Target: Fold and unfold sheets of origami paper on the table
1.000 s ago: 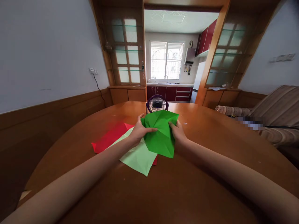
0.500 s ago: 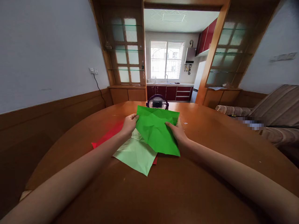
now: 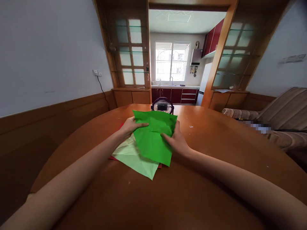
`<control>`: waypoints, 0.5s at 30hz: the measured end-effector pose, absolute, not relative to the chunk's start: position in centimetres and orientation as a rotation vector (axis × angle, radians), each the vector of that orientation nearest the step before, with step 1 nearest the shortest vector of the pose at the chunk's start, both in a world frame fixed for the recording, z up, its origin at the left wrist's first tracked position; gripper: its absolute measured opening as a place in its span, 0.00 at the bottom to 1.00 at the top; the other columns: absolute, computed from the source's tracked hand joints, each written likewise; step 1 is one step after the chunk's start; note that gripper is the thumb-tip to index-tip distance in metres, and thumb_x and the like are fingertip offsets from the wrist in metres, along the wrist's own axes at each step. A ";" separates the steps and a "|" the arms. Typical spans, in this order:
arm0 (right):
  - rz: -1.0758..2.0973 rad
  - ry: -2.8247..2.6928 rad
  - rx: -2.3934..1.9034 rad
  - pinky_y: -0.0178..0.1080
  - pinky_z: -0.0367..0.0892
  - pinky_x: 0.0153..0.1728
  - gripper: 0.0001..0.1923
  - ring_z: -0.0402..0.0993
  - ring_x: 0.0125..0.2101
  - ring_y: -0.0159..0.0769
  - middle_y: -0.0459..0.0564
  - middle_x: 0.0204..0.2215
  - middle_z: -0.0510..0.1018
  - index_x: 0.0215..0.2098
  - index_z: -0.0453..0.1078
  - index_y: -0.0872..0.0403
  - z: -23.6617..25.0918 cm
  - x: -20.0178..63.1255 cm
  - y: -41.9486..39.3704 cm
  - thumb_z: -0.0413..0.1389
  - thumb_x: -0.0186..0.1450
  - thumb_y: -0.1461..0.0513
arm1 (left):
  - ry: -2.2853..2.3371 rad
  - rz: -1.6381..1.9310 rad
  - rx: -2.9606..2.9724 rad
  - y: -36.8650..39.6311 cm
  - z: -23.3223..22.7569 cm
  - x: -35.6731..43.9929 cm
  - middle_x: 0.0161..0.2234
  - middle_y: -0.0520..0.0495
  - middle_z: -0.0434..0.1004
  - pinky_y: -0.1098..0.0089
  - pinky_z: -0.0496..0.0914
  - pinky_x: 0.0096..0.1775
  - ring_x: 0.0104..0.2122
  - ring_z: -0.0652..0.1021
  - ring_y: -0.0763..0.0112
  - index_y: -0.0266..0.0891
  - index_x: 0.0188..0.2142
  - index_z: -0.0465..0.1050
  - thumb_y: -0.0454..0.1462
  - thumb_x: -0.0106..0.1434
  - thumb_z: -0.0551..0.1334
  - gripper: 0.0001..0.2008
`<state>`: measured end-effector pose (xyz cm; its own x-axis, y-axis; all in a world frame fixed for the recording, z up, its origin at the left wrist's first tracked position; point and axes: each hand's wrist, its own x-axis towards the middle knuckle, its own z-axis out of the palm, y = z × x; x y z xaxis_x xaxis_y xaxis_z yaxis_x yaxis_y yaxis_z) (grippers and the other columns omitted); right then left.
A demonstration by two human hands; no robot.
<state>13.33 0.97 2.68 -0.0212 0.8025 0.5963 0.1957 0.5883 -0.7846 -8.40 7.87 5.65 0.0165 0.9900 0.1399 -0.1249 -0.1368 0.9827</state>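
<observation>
A creased sheet of bright green paper (image 3: 153,140) is held up over the table between both hands. My left hand (image 3: 131,127) grips its left edge, thumb lying across the front and fingers behind. At the right edge, my right hand (image 3: 177,139) pinches the sheet with the thumb on the front face; its other fingers are partly hidden behind. Beneath lies a pale green paper sheet (image 3: 141,164), also creased and partly covered by the bright one. Red paper (image 3: 114,157) shows under the pale sheet, mostly hidden.
The round-edged wooden table (image 3: 216,172) fills the foreground. A small dark purple fan (image 3: 162,104) stands behind the green sheet. A tiny white scrap (image 3: 191,126) lies right of my right hand. A striped armchair (image 3: 285,108) stands at the right.
Both hands have shifted the bright green sheet left and slightly down toward me. My left thumb now reaches farther across its front. More of the red paper is covered.
</observation>
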 end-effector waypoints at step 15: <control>0.509 -1.598 -0.975 0.56 0.67 0.51 0.34 0.68 0.54 0.52 0.63 0.52 0.69 0.56 0.47 0.53 1.5 13.9 1.5 0.59 0.58 0.56 | 1.126 1.266 0.997 8.2 4.8 -6.6 0.31 0.44 0.79 0.65 0.75 0.37 0.30 0.79 0.66 0.36 0.31 0.73 0.29 0.54 0.62 0.03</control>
